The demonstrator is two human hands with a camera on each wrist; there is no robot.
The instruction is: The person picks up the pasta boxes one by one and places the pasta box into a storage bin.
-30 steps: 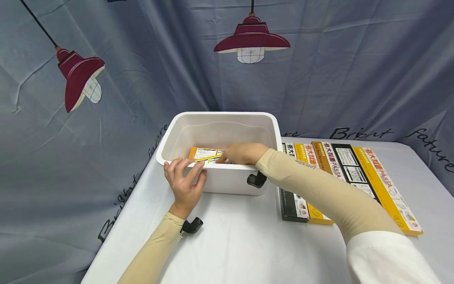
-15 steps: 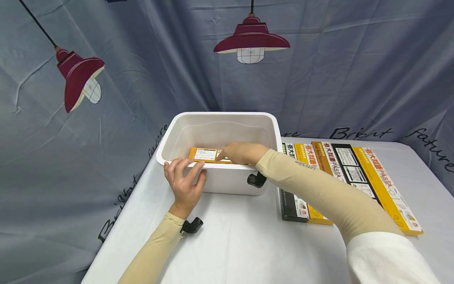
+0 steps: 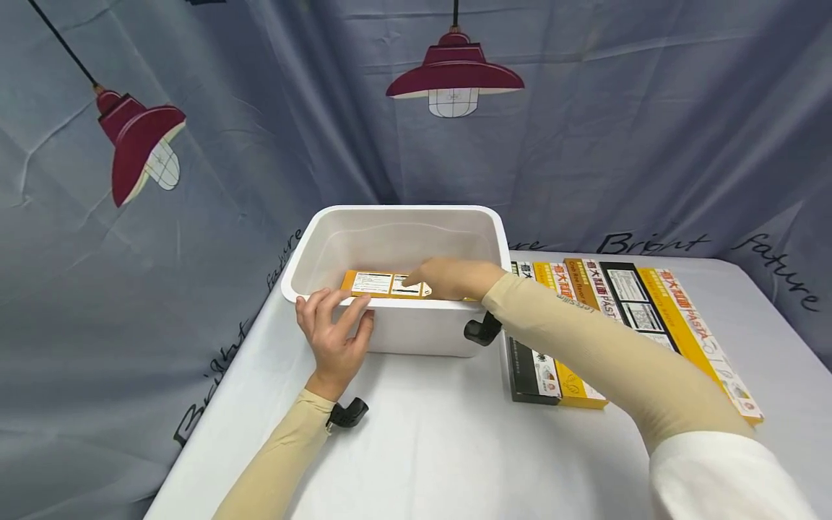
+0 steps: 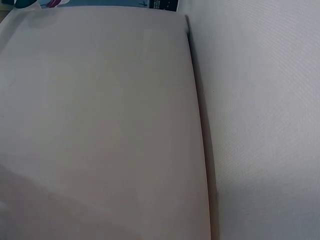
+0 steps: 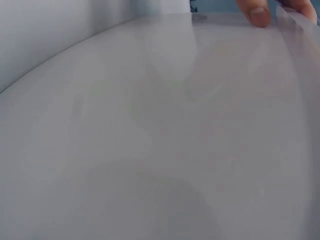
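A white plastic bin point(image 3: 416, 334) stands on the white cloth. My left hand point(image 3: 334, 341) holds its near rim at the left, fingers over the edge. In the right wrist view the left thumb point(image 5: 259, 17) lies on the outer wall, other fingertips beyond the rim. My right hand point(image 3: 451, 278) reaches inside the bin, its index finger stretched leftward over a flat orange pasta box point(image 3: 372, 283) with white label panels. The near wall hides its lower fingers. The left wrist view shows only bin wall point(image 4: 100, 110) and cloth, with a strip of backdrop.
Several pasta boxes lie side by side right of the bin: a black one point(image 3: 525, 372), yellow ones and a brown one, partly under my right arm. The outer yellow box point(image 3: 682, 318) reaches farthest right. A grey-blue curtain point(image 3: 585, 144) hangs behind the table.
The orange box's tilted yellow edge has dropped flat inside the bin. My right hand has shifted slightly right, baring more label. My left hand stays on the rim; the view has swung slightly.
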